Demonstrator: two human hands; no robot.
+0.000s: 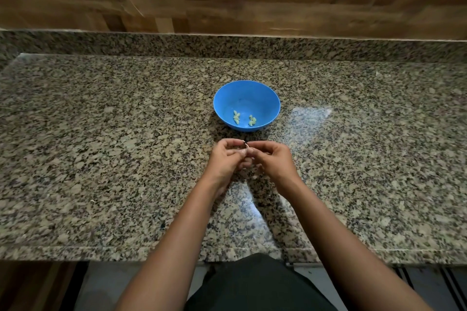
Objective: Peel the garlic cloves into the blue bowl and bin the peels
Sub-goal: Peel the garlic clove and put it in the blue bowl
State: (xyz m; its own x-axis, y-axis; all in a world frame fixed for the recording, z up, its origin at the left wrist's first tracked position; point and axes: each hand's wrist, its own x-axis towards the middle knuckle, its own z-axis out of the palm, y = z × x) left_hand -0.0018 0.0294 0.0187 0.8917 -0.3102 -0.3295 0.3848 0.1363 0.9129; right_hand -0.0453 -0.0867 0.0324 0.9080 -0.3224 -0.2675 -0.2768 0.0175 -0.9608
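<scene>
Some pale peeled garlic cloves (237,117) lie in the round blue plastic bowl (268,97) just past the left hand (224,160) and right hand (274,159), both pinching one more clove (246,145) to peel.

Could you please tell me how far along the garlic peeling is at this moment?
Done: several pale peeled garlic cloves lie in the round blue plastic bowl on the speckled granite counter. In hand: the left hand and right hand pinch one small clove between them. Left: finishing it and binning peels; no bin shows.
</scene>
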